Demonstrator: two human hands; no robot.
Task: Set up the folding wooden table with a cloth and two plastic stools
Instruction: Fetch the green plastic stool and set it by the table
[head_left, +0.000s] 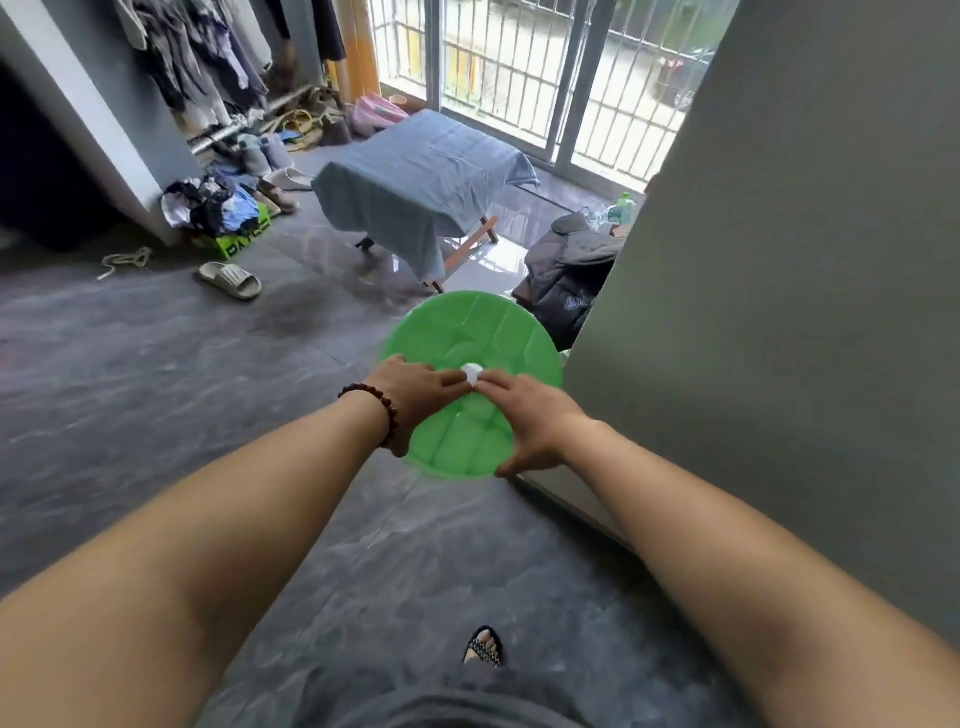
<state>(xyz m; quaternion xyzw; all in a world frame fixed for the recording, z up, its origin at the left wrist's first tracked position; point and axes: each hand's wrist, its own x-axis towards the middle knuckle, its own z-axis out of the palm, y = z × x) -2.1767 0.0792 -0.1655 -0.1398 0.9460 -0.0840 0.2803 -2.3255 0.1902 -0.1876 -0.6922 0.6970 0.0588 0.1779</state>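
A round green plastic stool (470, 332) is seen from above, close in front of me over the grey floor, with its legs hidden under the seat. My left hand (413, 392) lies across the seat's left side, fingers reaching a small white spot (472, 372) at the centre. My right hand (532, 421) grips the right side, with its fingers at the centre and its thumb on the near rim. The folding wooden table (485, 231) stands further back near the window, draped with a blue-grey cloth (415, 171).
A grey wall corner (727, 312) juts in at my right, touching the stool's edge. A dark jacket (566, 270) lies on the floor beside it. A slipper (228, 280), shoes and a clothes pile (213, 208) sit at the left. My sandalled foot (484, 647) shows below.
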